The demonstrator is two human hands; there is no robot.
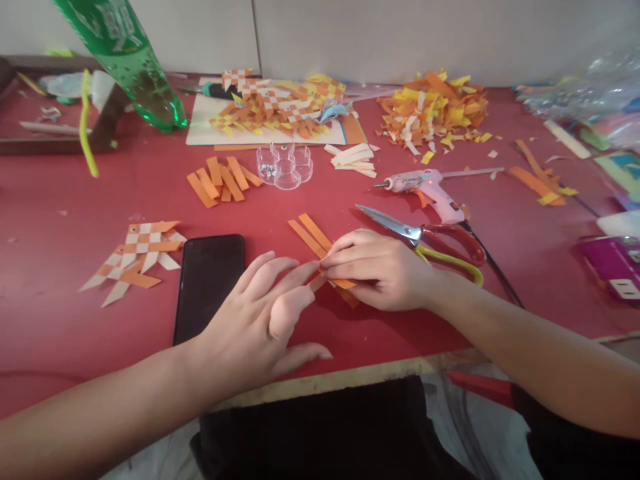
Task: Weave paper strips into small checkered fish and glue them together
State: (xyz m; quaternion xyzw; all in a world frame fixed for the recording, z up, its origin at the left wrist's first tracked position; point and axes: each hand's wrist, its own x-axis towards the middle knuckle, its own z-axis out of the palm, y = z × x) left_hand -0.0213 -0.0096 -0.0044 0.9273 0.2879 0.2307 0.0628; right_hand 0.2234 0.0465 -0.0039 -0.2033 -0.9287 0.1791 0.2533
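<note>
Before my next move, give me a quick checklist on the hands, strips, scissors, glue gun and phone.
1. Right hand holding orange strips: ok.
2. Left hand open: ok, thumb held apart.
3. Scissors well clear of the right wrist: not ok, the yellow handle lies close by it.
4. Glue gun cool: cannot tell, heat doesn't show.
5. Phone untouched by the left hand: cannot tell, they overlap in view.

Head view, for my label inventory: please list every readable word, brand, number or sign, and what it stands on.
None can be read with certainty.
Green bottle: white lettering, too blurred to read.
Purple object at the right edge: a pale marking, too unclear to read.
Phone: dark screen, no text visible.
</note>
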